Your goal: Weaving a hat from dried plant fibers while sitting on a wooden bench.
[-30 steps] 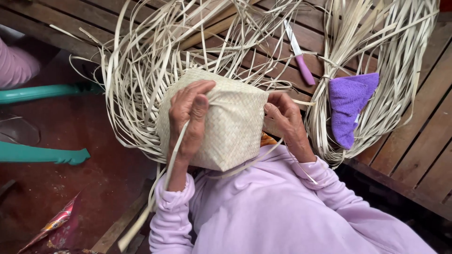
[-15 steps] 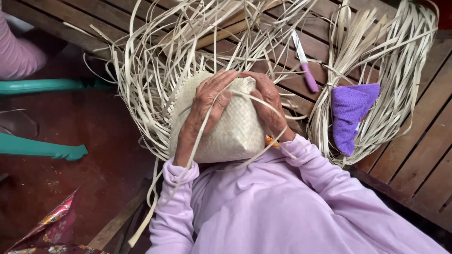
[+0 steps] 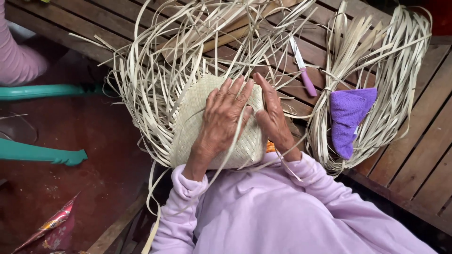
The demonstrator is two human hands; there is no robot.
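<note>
Both hands lie flat on a pale woven basket (image 3: pixel 207 122), neither one clenched around anything. Spread over the middle of the weave, the left hand (image 3: pixel 221 120) presses down with open fingers, and a loose strip runs across them toward the wrist. Beside it, the right hand (image 3: pixel 273 117) rests palm-down on the basket's right edge, fingers straight and pointing away from the body, nearly touching the left hand's fingertips. The basket sits in the person's lap at the edge of a wooden slatted platform (image 3: pixel 414 155), its finished woven face turned up; whether any single strip is pinched under the fingers cannot be told.

From the basket's far and left sides, long unwoven strips (image 3: pixel 155 80) fan out in loops over the platform and down toward the reddish floor (image 3: pixel 94 188). Lilac sleeves (image 3: pixel 183 188) cover both arms to the wrist. To the right, a separate coil of the same pale strips (image 3: pixel 391 80) lies on the slats, with a folded purple cloth (image 3: pixel 348 115) resting on it. Between the coil and the basket's strips lies a small knife with a pink handle (image 3: pixel 303 70), blade pointing away. On the left stand teal furniture legs (image 3: pixel 42 153), and another person's pink sleeve (image 3: pixel 16 61) shows at the upper left corner
</note>
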